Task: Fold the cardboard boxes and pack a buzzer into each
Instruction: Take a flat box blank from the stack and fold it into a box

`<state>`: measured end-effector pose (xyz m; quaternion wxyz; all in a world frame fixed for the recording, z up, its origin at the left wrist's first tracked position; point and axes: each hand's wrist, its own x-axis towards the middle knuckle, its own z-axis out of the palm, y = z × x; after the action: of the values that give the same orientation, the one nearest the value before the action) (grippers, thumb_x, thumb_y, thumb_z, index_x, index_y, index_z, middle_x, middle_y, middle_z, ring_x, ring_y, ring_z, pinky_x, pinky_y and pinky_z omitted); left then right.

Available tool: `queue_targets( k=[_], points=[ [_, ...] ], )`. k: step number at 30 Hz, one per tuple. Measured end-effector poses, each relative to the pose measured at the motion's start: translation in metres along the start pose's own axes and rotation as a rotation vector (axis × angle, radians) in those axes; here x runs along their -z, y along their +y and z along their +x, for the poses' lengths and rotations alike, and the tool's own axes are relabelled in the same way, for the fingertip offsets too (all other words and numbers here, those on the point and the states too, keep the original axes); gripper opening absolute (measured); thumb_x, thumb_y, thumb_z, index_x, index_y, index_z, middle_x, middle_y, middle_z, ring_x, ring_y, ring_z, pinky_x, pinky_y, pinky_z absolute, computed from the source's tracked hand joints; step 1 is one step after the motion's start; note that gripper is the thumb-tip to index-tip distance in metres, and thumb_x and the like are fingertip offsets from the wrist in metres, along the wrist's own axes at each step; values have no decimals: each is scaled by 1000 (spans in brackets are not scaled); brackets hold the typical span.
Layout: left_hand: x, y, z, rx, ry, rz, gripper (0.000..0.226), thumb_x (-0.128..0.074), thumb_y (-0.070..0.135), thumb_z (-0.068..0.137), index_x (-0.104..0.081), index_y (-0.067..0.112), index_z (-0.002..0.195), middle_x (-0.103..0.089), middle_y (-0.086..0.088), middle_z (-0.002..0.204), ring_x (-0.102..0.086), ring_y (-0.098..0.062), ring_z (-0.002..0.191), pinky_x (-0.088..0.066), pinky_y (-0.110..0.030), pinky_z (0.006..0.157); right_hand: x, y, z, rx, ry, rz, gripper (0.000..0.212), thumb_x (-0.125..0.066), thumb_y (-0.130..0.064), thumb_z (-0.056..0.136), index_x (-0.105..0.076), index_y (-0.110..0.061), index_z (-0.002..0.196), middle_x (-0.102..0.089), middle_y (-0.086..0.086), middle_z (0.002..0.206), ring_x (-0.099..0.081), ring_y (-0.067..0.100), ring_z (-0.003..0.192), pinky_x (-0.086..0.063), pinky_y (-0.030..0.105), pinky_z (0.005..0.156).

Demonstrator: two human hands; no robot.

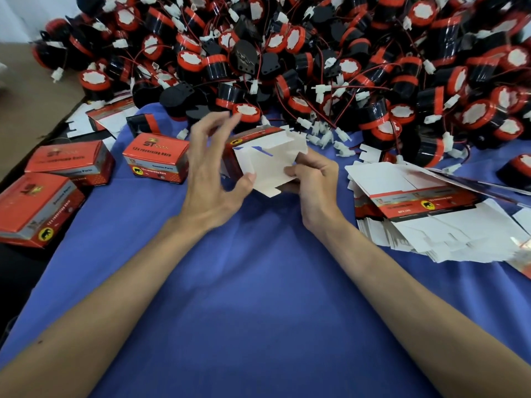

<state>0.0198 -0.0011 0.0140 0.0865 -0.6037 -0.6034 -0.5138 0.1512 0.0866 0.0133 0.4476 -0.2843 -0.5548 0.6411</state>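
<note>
Right hand (311,175) pinches half-folded box (270,165); left hand (214,165) touches flap.

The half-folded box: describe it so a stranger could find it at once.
Start at the blue cloth below the heap of buzzers. Between the left hand and right hand is one box. Unlike the closed red boxes to its left, its white flaps stand open.

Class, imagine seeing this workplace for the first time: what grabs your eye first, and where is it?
A huge heap of red-and-black buzzers fills the far side of the blue cloth. At centre, the left hand and right hand work a half-folded box, its white flaps open. At left sit finished red boxes; at right, a stack of flat blanks.
</note>
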Motion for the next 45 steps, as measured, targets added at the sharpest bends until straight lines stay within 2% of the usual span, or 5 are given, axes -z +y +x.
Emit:
queue_targets(
  k=[13, 19, 28, 33, 45],
  points=[
    [-6, -10, -3, -281, 20, 75, 63, -75, 35, 80, -39, 11, 126, -43, -7, 128, -47, -26, 117, -43, -43, 99, -3, -4, -7, 48, -44, 43, 44, -38, 8, 76, -70, -21, 66, -64, -10, 65, -59, 6, 60, -49, 21, 52],
    [-8, 10, -2, -71, 116, -142, 55, -65, 30, 83, -44, -8, 116, -46, -3, 110, -47, 4, 99, -38, -13, 87, -11, -17, -15, 228, -245, 98, 50, -25, -23, 95, -31, -9, 142, -39, 8, 146, -30, 24, 142, -22, 42, 119],
    [-17, 42, 6, 292, 269, -504, 70, -43, 77, 79, -38, 11, 104, -46, 9, 91, -50, 15, 77, -41, -8, 71, -20, -41, -18, 236, -248, 63, 21, -41, -26, 92, -53, -14, 104, -60, 0, 96, -59, 10, 88, -50, 27, 79],
    [-22, 40, 22, 479, 261, -619, 17, -45, 35, 89, -44, 19, 84, -48, 12, 76, -50, 6, 65, -43, -15, 63, -21, -38, -15, 135, -136, 223, 29, -41, -29, 91, -54, -8, 106, -62, 7, 98, -61, 13, 89, -53, 24, 77],
    [-26, 40, 32, 377, 263, -634, 12, -41, 12, 82, -47, 21, 87, -51, 13, 72, -49, -1, 67, -41, -23, 61, -16, -41, -9, 133, -73, 256, 15, -47, -22, 85, -57, -18, 97, -61, 0, 94, -60, 14, 84, -49, 35, 76]
  ],
)
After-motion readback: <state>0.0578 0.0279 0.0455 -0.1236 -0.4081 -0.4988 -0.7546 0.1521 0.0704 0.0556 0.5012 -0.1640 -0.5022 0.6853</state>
